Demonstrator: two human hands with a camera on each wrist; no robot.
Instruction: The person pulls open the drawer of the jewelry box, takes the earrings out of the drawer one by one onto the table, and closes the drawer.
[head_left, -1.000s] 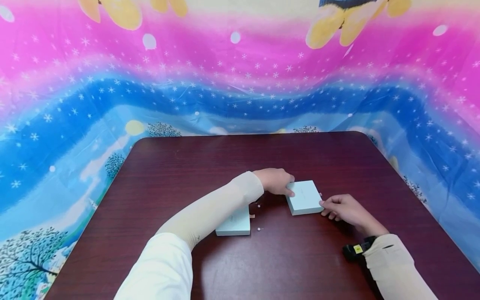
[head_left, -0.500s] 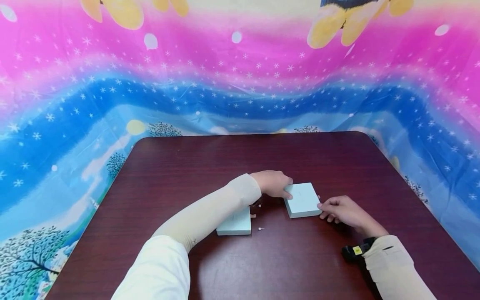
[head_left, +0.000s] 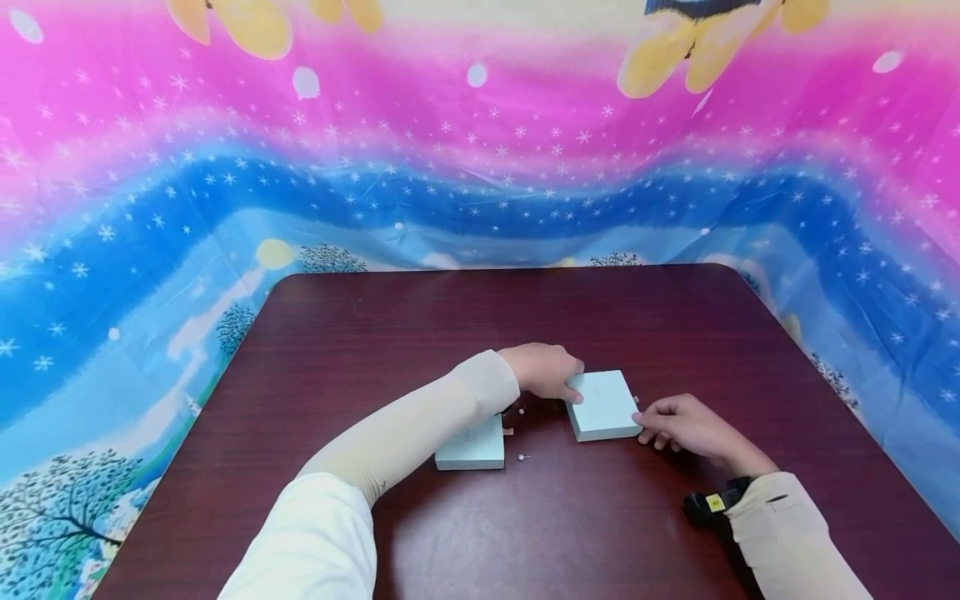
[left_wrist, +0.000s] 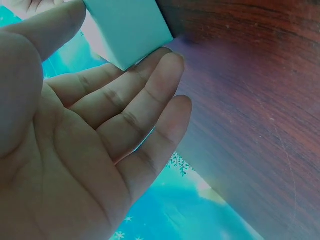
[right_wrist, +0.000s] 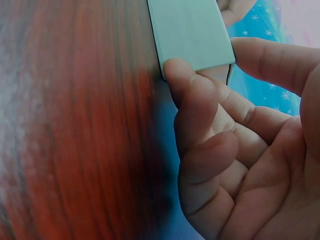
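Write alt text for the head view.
Left hand and right hand hold opposite sides of a square, pale-green box at a red-brown wooden table. A second pale-green box, partly behind the beige left sleeve, lies beside a tiny round-headed pin.

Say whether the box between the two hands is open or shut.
Apparently shut: in the head view the box forms one compact block, no part slid out; a slight gap cannot be excluded.
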